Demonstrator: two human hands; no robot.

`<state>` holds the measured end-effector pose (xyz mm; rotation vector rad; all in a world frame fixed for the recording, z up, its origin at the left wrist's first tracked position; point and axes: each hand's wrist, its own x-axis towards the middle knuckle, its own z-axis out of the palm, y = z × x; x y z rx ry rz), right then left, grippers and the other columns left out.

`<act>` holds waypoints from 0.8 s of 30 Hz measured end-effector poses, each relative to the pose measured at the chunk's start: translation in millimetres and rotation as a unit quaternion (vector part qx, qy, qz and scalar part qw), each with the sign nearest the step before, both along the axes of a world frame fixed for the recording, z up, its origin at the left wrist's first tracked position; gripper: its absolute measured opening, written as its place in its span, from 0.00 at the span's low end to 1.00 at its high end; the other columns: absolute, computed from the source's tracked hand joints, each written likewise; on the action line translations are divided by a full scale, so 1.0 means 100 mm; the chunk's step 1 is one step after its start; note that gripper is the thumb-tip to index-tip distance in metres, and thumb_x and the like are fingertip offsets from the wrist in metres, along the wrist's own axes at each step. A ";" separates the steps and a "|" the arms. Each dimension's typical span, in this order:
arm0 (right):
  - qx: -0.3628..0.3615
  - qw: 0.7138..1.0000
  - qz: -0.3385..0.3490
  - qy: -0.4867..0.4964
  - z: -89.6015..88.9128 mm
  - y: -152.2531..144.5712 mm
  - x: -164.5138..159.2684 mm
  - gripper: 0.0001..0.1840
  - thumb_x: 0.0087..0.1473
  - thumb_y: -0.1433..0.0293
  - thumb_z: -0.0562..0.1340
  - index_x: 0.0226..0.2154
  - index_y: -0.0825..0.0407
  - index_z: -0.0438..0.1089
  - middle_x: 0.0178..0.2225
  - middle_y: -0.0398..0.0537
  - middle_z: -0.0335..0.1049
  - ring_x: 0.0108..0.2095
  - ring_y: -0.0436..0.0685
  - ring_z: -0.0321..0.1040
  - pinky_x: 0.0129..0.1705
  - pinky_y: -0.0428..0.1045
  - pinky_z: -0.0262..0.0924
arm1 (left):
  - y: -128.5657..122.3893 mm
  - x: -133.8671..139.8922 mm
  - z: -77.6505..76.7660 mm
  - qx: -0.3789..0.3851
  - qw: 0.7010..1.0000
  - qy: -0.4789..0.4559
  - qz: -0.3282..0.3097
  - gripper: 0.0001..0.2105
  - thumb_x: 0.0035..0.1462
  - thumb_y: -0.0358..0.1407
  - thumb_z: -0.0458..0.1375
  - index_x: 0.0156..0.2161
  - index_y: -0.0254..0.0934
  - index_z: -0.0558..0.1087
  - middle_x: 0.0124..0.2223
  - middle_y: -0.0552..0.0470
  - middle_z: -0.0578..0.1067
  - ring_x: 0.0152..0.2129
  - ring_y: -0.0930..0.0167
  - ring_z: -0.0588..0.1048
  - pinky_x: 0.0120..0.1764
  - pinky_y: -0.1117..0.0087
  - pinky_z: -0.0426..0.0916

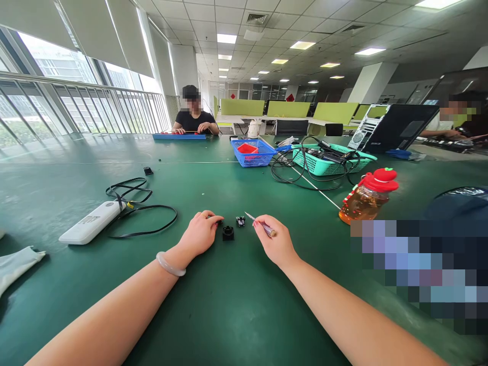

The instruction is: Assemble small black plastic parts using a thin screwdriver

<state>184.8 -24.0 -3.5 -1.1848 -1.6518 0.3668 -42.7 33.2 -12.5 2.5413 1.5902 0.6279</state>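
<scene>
My right hand (pixel 277 243) is closed around a slim screwdriver (pixel 270 231). Its thin metal tip points up and to the left, just above the table. My left hand (pixel 200 231) has its thumb and fingers together on a small black part (pixel 220 220), mostly hidden by the fingertips. Between my hands, a square black piece with a round opening (pixel 227 233) sits on the green table (pixel 244 305). Close to the screwdriver tip lies a small black part with shiny metal bits (pixel 240 221). Neither hand touches these two pieces.
A white power strip (pixel 91 223) with a looped black cord lies on the left. Farther back stand a blue basket (pixel 254 158), a green basket (pixel 324 166) with cables and a red-capped bottle (pixel 366 198). A person (pixel 194 117) sits across the table.
</scene>
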 end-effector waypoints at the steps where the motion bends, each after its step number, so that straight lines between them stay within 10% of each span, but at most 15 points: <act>1: -0.011 1.000 0.000 0.009 -0.01 0.01 0.00 0.11 0.60 0.63 0.55 0.28 0.49 0.67 0.26 0.44 0.68 0.27 0.53 0.63 0.30 0.48 0.57 | 0.00 -0.01 0.00 -0.003 1.000 0.005 0.003 0.17 0.62 0.35 0.47 0.50 0.43 0.76 0.49 0.45 0.73 0.44 0.61 0.71 0.51 0.55 0.68; 14: -0.042 0.999 0.026 -0.003 -0.03 0.00 -0.02 0.12 0.60 0.64 0.55 0.28 0.49 0.67 0.28 0.44 0.68 0.29 0.53 0.63 0.31 0.47 0.57 | -0.11 0.08 0.16 -0.024 0.999 0.027 0.039 0.14 0.63 0.38 0.45 0.36 0.40 0.73 0.40 0.49 0.74 0.40 0.63 0.73 0.49 0.53 0.64; 24: -0.014 0.999 0.027 -0.022 -0.02 0.00 -0.03 0.12 0.60 0.65 0.54 0.28 0.49 0.68 0.27 0.44 0.70 0.29 0.53 0.66 0.34 0.48 0.60 | -0.16 0.13 0.05 -0.025 0.985 0.000 -0.171 0.25 0.61 0.44 0.55 0.61 0.42 0.61 0.61 0.46 0.68 0.58 0.61 0.65 0.61 0.55 0.60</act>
